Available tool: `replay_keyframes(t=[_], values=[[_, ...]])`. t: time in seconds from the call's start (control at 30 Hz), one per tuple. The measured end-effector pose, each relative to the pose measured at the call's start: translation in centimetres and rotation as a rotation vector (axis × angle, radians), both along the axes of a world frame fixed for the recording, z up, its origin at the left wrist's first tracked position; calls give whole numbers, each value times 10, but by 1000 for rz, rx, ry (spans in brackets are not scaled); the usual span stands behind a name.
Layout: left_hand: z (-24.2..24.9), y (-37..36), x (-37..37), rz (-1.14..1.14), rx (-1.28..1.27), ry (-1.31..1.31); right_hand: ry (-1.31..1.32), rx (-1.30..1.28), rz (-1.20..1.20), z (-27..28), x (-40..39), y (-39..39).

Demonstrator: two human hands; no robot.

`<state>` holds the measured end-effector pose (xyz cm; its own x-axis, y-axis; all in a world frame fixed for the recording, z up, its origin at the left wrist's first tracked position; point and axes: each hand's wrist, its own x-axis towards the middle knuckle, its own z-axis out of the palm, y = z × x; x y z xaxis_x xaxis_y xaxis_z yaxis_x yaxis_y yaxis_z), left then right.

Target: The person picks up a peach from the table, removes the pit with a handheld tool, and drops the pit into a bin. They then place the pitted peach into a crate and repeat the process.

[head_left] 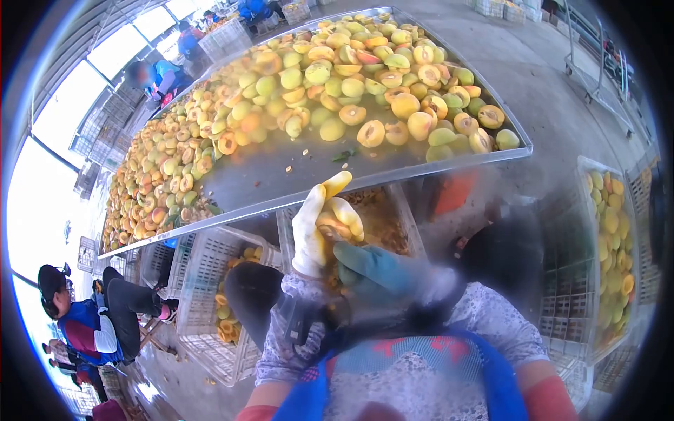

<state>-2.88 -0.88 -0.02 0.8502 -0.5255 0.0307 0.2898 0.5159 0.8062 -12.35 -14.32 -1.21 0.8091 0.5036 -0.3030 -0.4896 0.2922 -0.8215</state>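
My left hand (307, 235), in a white glove with yellow fingertips, is closed around a yellow peach (333, 229) just below the table's near edge. Its index finger points up, apart from the fruit. Close against the peach from below right is my right hand (375, 269), in a teal glove with the fingers curled in. What it grips, if anything, is hidden and blurred. Beneath both hands stands a plastic crate (411, 224) with fruit in it. Many halved and whole peaches (316, 74) are heaped on the metal table (281, 168) ahead.
A raised metal rim (449, 165) edges the table. Crates of fruit stand at my left (203, 309) and right (572, 281). A co-worker (88, 316) sits at the left, another person (165, 76) beyond the table. A metal cart (597, 91) stands far right.
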Motion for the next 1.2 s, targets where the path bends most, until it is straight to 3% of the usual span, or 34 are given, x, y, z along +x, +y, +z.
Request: replay_keyframes(t=[0.13,0.23,0.33,0.37,0.4,0.47,0.6,0.67,0.7,0.73,0.83,0.87,0.93,0.97,1.03,1.1,1.2], values=[[8,4,1,-95,212,-168,-236,-156,-156,-24,2,14],[22,0,-4,-91,357,-198,-223,-158,-126,-16,0,9],[-13,-2,6,-302,-318,29,-74,82,-5,-17,0,12],[-21,-3,11,-350,-390,26,-67,98,10,-19,0,11],[-15,-7,9,-209,-313,104,-61,114,25,-21,0,11],[3,-16,1,80,-153,249,-151,-50,11,-23,2,8],[1,20,32,173,-144,217,-406,-620,-55,-44,7,-4],[14,48,35,240,-29,128,-699,-908,-92,-79,11,-7],[26,65,33,377,133,65,-504,-835,-22,-52,12,-6],[33,80,20,579,501,-328,-517,-850,-33,-44,12,-6],[51,155,30,1036,694,-293,-577,-928,-125,-22,10,-16],[46,174,35,1289,1173,-375,-618,-960,-167,-11,9,-16],[46,182,49,1379,1522,-811,-677,-1013,-205,7,9,-18],[49,154,56,1189,1095,-650,-693,-1034,-205,16,11,-21],[51,83,72,837,856,-743,-770,-1091,-253,12,17,-27],[43,11,86,507,831,-690,-774,-1093,-347,2,16,-41],[38,-74,105,277,1176,-742,-714,-1204,-489,0,16,-60]])
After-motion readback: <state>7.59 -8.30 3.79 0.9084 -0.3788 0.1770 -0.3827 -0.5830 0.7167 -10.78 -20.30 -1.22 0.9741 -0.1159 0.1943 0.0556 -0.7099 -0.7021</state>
